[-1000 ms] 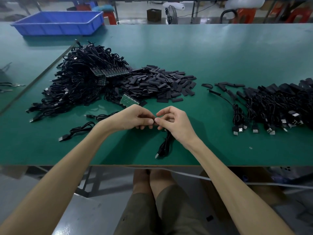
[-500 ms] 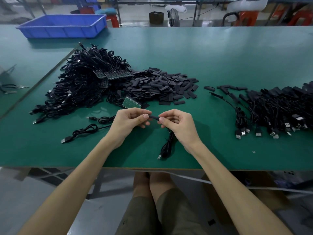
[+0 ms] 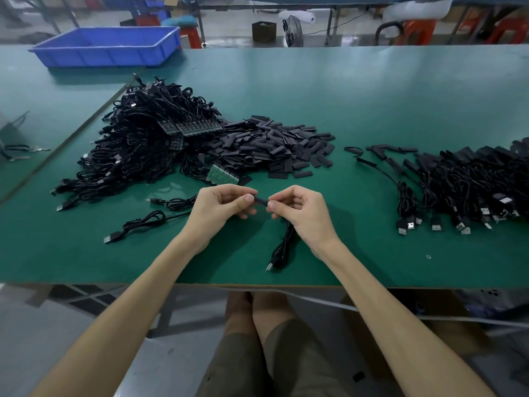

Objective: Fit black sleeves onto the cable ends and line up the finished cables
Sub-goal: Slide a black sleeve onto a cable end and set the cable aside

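Above the green table, my left hand and my right hand together pinch a short black sleeve between thumbs and fingers. A black cable hangs from under my right hand, and its USB plug lies near the front edge. A heap of loose black sleeves lies behind my hands. Left of that heap is a big tangle of black cables. At the right, sleeved cables lie side by side with their plugs toward me.
A blue bin stands at the far left corner. Small green circuit boards lie by the sleeve heap. Two loose cables lie left of my left hand. Pliers lie on the adjoining table at left.
My hands have drawn slightly apart, so the black sleeve now shows between the fingertips. The cable under my right hand has hardly moved.
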Motion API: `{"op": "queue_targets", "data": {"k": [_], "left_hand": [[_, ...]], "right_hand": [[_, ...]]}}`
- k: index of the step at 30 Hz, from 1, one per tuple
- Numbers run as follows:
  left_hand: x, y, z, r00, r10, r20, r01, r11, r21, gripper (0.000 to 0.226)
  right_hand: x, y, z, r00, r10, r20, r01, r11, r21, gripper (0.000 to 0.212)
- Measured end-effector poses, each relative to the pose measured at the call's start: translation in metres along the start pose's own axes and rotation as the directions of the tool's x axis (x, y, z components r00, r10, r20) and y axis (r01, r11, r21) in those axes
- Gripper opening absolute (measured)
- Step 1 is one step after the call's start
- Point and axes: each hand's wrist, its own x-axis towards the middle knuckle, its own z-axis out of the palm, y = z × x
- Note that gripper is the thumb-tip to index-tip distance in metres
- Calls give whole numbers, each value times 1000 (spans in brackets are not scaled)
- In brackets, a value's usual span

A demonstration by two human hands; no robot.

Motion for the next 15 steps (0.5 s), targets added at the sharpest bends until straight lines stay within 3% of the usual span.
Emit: {"op": "queue_targets", "data": {"k": [15], "left_hand": [[-1, 5, -2, 998, -16, 67, 14, 1000, 26, 16]], "right_hand": [[0, 0, -2, 1000, 16, 4, -16, 1000, -13, 10]]}}
